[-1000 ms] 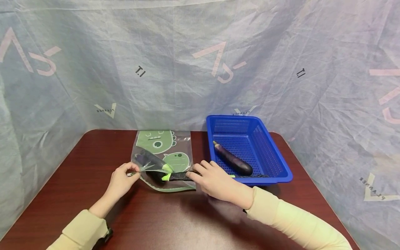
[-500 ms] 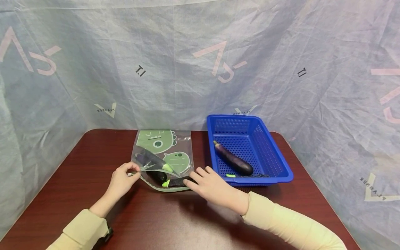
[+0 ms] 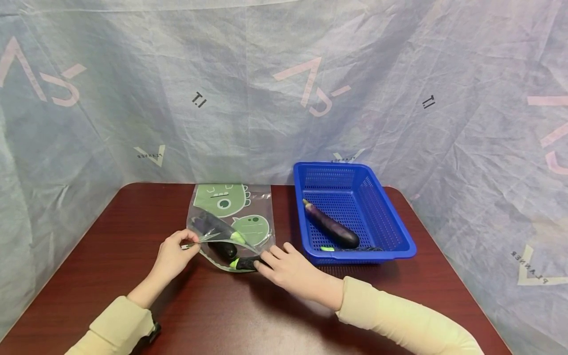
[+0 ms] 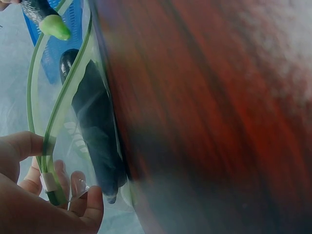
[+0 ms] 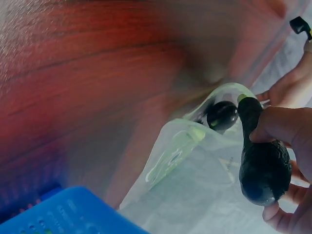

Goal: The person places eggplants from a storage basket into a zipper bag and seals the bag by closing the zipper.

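Note:
A clear zip bag [image 3: 260,198] with green dinosaur prints lies on the table, its mouth spread toward me. My left hand [image 3: 175,254] pinches the left corner of that mouth, beside a white slider [image 4: 48,181]. A dark bumpy vegetable [image 5: 263,165] with a light green end is gripped by my right hand [image 3: 290,273], thumb on one side and fingers on the other. Its green end points left at the bag's opening. Inside the bag show a glossy dark eggplant [image 5: 222,116] and a light green tip [image 3: 237,238] on another dark vegetable, partly veiled by the plastic.
To the right stands a blue perforated basket [image 3: 395,224]. In it lie a long purple eggplant [image 3: 333,229] and, by the near wall, a dark item with a green tip [image 3: 327,249]. A grey printed sheet [image 3: 248,93] hangs behind the table [image 3: 133,212].
My right hand has moved slightly left and nearer to me with the bumpy vegetable, lowering it to the bag's mouth. The left hand stays at the corner. The mouth's near edge has shifted.

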A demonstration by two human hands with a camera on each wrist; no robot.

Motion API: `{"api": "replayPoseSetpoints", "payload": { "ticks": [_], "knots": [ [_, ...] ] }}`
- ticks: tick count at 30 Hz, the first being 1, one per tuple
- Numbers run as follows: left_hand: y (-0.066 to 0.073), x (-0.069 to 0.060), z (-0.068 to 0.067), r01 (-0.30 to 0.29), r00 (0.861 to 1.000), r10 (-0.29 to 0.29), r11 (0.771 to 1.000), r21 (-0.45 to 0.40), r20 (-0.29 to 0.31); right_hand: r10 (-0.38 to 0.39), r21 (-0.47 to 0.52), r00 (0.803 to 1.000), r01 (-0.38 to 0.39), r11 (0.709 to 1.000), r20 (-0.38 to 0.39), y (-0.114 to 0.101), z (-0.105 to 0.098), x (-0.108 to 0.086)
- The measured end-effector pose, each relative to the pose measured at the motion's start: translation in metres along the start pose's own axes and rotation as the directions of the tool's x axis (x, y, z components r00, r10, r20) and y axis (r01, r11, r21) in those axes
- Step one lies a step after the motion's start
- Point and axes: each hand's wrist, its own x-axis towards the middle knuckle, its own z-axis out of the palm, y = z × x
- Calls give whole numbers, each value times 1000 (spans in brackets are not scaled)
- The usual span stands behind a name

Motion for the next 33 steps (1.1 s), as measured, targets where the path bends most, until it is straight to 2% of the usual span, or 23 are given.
{"api": "replayPoseSetpoints", "payload": {
  "ticks": [13,21,27,33],
  "knots": [
    [-1,1,3,-10,1000,10,1000,7,5,-24,-42,1000,24,999,16,-15,9,9],
    [-1,1,5,-15,1000,15,1000,1,2,-50,-83,998,48,995,-29,-20,13,15],
    [-1,1,6,-10,1000,10,1000,-2,11,-27,-44,1000,27,999,-8,-23,14,19],
    [1,2,6,-9,1000,9,1000,-3,15,-13,-61,1000,12,998,-11,-26,14,24]
  ]
}}
